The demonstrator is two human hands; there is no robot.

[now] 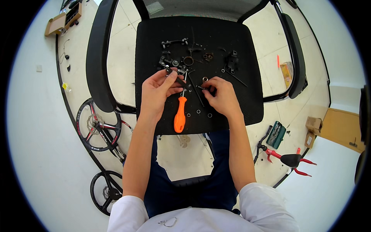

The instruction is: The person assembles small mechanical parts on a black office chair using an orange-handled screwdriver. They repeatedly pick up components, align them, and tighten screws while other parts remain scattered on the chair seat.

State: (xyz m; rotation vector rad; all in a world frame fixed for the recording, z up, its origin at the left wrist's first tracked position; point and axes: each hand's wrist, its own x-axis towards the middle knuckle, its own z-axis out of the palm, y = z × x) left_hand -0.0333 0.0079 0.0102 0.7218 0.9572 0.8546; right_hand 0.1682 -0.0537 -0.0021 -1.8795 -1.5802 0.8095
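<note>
My left hand is closed on a narrow, flat black bar, pinched between thumb and fingers above the seat. My right hand has its thumb and fingertips pressed together around a small dark piece, mostly hidden. Beside those fingertips is a brassy ring. An orange-handled screwdriver lies between the hands, its shaft pointing away from me. A thin black rod rests to its right. Several small metal rings are scattered near the seat's front edge.
Dark metal parts and a black mechanism lie farther back on the black chair seat. Armrests flank it. On the floor are a spoked bike wheel, a red bike fork and a green toolbox.
</note>
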